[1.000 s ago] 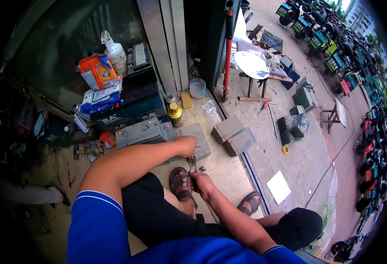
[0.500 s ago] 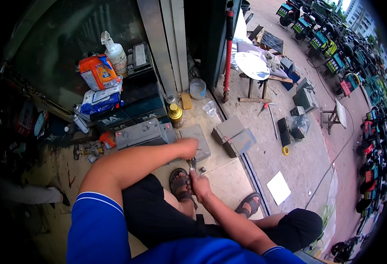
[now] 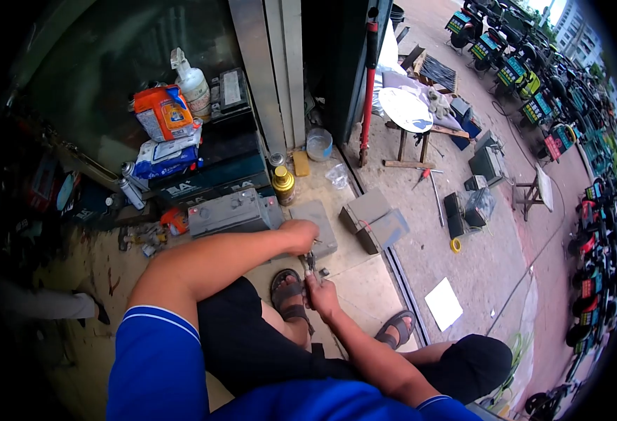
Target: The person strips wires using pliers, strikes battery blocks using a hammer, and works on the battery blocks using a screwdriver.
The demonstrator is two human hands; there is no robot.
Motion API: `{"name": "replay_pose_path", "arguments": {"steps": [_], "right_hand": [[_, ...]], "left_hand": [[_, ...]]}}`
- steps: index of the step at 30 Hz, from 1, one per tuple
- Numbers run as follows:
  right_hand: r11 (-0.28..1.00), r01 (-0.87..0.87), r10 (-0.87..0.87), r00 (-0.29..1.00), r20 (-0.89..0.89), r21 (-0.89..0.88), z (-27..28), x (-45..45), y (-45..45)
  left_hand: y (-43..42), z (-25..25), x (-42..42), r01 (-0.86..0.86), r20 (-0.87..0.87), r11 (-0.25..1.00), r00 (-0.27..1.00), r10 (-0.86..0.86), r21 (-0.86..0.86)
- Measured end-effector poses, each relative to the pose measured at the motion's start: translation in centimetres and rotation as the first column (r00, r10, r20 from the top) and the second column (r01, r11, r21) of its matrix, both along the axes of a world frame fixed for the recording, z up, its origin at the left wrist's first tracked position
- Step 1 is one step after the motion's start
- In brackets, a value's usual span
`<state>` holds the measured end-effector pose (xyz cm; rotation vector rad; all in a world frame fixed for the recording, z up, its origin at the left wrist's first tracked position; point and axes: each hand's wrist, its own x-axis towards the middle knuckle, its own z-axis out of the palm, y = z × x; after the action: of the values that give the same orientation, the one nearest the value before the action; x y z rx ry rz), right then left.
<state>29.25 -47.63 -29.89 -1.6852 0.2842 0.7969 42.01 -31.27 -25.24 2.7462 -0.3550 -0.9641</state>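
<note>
My right hand [image 3: 321,293] is closed round the lower end of a small metal tool [image 3: 310,262]. It looks like pliers, though its shape is partly covered. Just above it, my left hand [image 3: 300,237] is closed with the fingers bent down near the tool's top end. What it pinches is too small to make out. A grey battery [image 3: 317,219] lies on the floor behind my left hand. Close to the tool, a small dark piece [image 3: 324,272] rests on the tile. My sandalled feet stand on either side of my right hand.
To the left is a larger grey battery [image 3: 228,214], with a yellow spray can [image 3: 283,184] behind it. More batteries [image 3: 371,217] sit by the door track. Outside are a white sheet [image 3: 443,304], yellow tape [image 3: 456,245] and a round-topped stool [image 3: 407,110]. Another person's leg [image 3: 49,305] shows at left.
The view has shifted slightly, so the background sits a little further right and lower. Both hands stay together at the tool, with almost no movement.
</note>
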Motion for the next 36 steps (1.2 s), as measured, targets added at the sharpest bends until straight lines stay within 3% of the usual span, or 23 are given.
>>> {"name": "replay_pose_path", "arguments": {"steps": [1,2,4,7,11,18,21,22,24,25,27,30,34,36], "right_hand": [[0.986,0.056,-0.035,0.99,-0.139,0.155,0.9,0.0,-0.1],[0.986,0.055,-0.033,0.99,-0.14,0.154,1.0,-0.1,0.0],[0.864,0.313,-0.121,0.89,-0.44,0.394,1.0,-0.1,0.4],[0.809,0.394,-0.144,0.853,-0.502,0.437,1.0,-0.4,0.8],[0.853,0.305,-0.098,0.891,-0.443,0.424,0.5,-0.5,0.2],[0.945,0.239,-0.164,0.936,-0.312,0.221,0.4,-0.4,0.9],[0.976,0.155,-0.145,0.987,-0.074,0.152,-0.2,-0.6,0.7],[0.976,0.155,-0.144,0.986,-0.078,0.15,-1.6,-0.8,0.4],[1.0,0.012,-0.015,0.995,0.098,0.029,-4.4,-0.7,0.0],[0.999,0.013,-0.016,0.995,0.096,0.029,-2.8,-0.5,0.1],[0.895,0.233,-0.113,0.943,-0.312,0.38,0.1,-0.2,0.0],[0.875,0.266,-0.093,0.912,-0.399,0.404,0.3,0.3,0.0],[0.945,0.152,-0.07,0.959,-0.275,0.29,-1.2,0.3,-0.5],[0.972,0.117,-0.093,0.988,-0.127,0.202,-2.1,0.0,-0.1]], "left_hand": [[-0.1,-0.2,0.2,0.002,-0.005,1.0,1.0,-0.002,0.01],[-0.1,-0.4,0.3,0.007,-0.009,1.0,1.0,-0.007,0.02],[-0.2,0.3,0.2,-0.007,-0.005,1.0,1.0,0.007,0.006],[-0.4,0.4,0.2,-0.023,0.015,1.0,1.0,0.023,-0.014],[-0.9,1.3,0.0,-0.036,0.048,0.999,0.998,0.037,-0.03],[-0.9,1.9,-0.1,-0.027,0.028,1.0,0.999,0.027,-0.004],[-0.8,1.1,-0.2,-0.032,0.036,0.999,0.999,0.032,0.006],[-0.8,0.8,-0.2,-0.045,0.021,0.999,0.999,0.045,0.01],[-0.6,0.6,0.1,-0.053,0.009,0.998,0.999,0.053,0.015],[-0.5,0.5,0.1,-0.056,0.031,0.998,0.998,0.056,0.0],[-0.3,0.5,-0.1,-0.059,0.045,0.998,0.997,0.06,-0.017],[-0.4,1.2,0.1,-0.078,0.004,0.997,0.997,0.078,-0.017],[-0.6,1.5,0.2,-0.069,-0.006,0.998,0.998,0.069,0.01],[-0.6,1.2,0.2,-0.063,-0.01,0.998,0.998,0.063,0.011]]}}
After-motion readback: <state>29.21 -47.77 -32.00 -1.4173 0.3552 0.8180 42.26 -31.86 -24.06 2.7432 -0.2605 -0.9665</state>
